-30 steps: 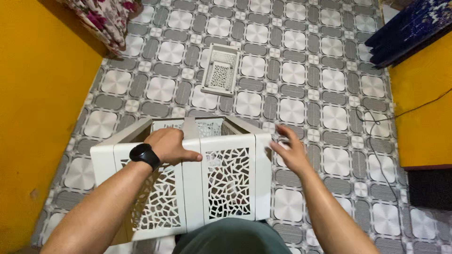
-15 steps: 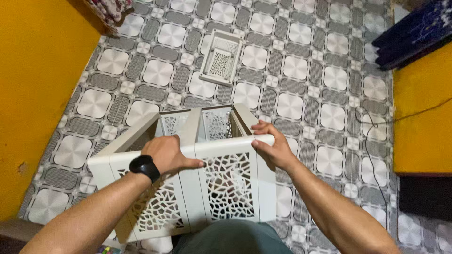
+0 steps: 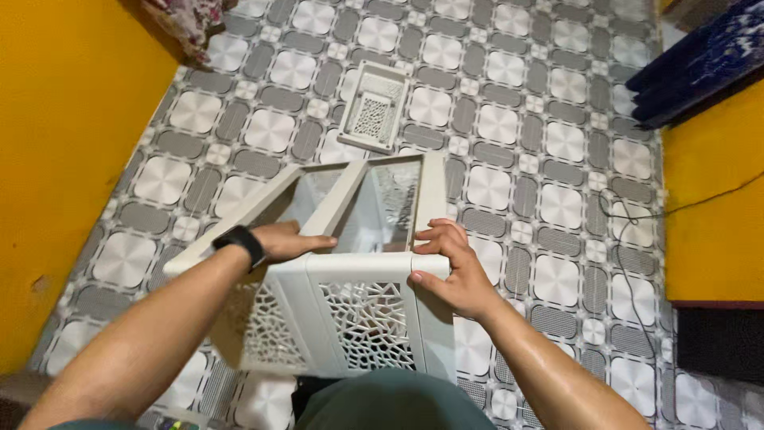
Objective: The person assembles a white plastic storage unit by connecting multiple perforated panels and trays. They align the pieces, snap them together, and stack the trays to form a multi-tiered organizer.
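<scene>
Head view, looking straight down: a white plastic cabinet frame (image 3: 350, 279) with lattice-cut panels stands on the tiled floor (image 3: 517, 119) right in front of the person, its open top facing the camera. Two upright side panels and a slim middle divider run away from the viewer, and the floor tiles show through the open compartments between them. The near panel, with its fine cut-out pattern, faces the person's body.

The left hand (image 3: 286, 241) lies over the near top rail at the left part of the frame, fingers stretched flat and pointing right along the rail; its grip is loose and flat rather than closed, pressing on the plastic. A black wristwatch (image 3: 240, 243) sits on that wrist. The right hand (image 3: 450, 271) holds the near right corner post, thumb on the front face and fingers curled over the top edge, so its grip is closed around the frame's corner.

Farther off on the floor, well apart from the frame, lies a small white lattice tray piece (image 3: 374, 107), flat and slightly tilted to the tile lines. A yellow wall (image 3: 56, 143) rises along the left, with a bit of flowered cloth (image 3: 187, 20) at its top end. On the right stands a yellow cupboard side (image 3: 712, 223), a thin dark cable (image 3: 629, 231) trailing over the tiles beside it, and a dark blue patterned fabric (image 3: 700, 64) in the upper right corner.
</scene>
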